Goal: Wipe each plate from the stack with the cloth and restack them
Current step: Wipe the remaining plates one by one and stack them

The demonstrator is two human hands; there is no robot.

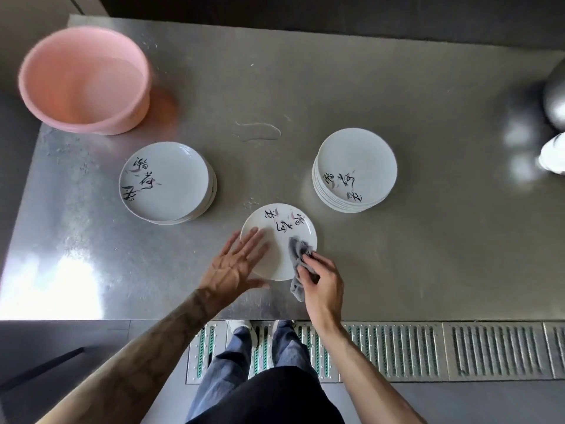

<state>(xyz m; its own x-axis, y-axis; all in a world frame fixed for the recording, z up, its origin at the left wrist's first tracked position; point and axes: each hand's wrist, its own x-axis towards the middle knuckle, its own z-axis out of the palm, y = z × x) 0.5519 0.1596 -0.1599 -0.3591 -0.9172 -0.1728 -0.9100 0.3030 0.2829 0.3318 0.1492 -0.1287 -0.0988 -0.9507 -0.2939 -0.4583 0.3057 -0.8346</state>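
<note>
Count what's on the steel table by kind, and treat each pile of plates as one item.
Plate stacks: 2 (left stack, right stack)
Single plate: 1
Cloth: 1
Pink basin: 1
Total: 5
Not counted: blurred shapes at the right edge, too unclear to identify.

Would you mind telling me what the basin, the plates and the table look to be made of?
Basin: probably plastic, smooth pink, evenly coloured. Plates: glazed ceramic or perhaps melamine, glossy white with black brush lettering. Table: apparently stainless steel, brushed grey, with bright glare.
</note>
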